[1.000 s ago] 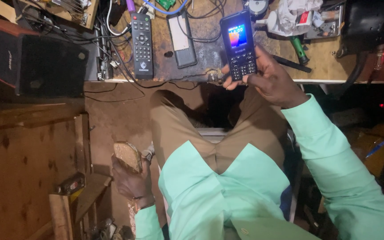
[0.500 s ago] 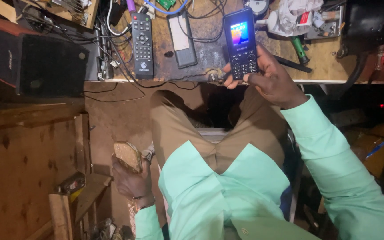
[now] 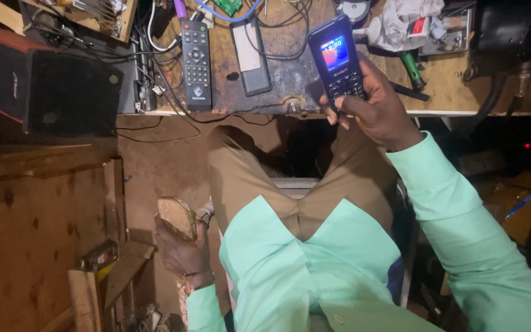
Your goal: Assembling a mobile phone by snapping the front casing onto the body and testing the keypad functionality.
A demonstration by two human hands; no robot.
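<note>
Here, keypad phone [image 3: 339, 61] upright in right hand [image 3: 376, 110] grip.

- A single view comes from a camera worn on the person's head, looking steeply down over their own chest and lap.
- It faces forward and down: the cluttered, worn wooden workbench [image 3: 278, 74] runs across the top edge, the mint-green shirt front [image 3: 314, 270] fills the bottom.
- It sits close: the right hand [image 3: 376, 110], raised with a dark keypad phone [image 3: 339, 61], is near the lens; the left hand [image 3: 182, 252] hangs lower beside the thigh.
- The dark wooden speaker box [image 3: 50, 86] marks the left edge.
- No second view shares this scene.
</note>
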